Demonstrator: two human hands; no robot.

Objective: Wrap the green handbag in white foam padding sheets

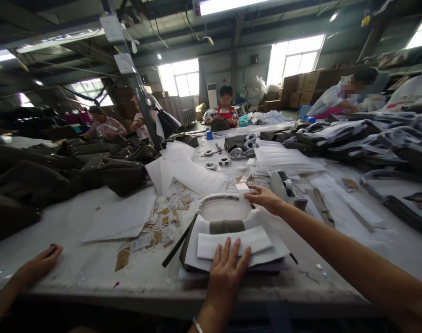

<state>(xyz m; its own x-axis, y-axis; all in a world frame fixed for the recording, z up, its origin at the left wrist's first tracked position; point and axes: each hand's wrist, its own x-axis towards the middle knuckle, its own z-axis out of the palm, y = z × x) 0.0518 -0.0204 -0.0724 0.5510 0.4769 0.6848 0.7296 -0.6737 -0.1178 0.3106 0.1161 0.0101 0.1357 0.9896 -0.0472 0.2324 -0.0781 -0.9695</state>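
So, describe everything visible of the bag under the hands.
The bag lies flat near the front edge of the table, dark olive, mostly covered by white foam sheets. Its wrapped handle arches away from the person. The left hand presses flat on the foam; the right hand touches the handle's end, at a small white piece.

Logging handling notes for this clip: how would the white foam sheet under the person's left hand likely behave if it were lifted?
The foam sheet probably flops: it is thin and already folded over the bag. It looks light for its size, so it may drift or slide unless the left hand presses it. It seems unlikely to break, though it may crease.
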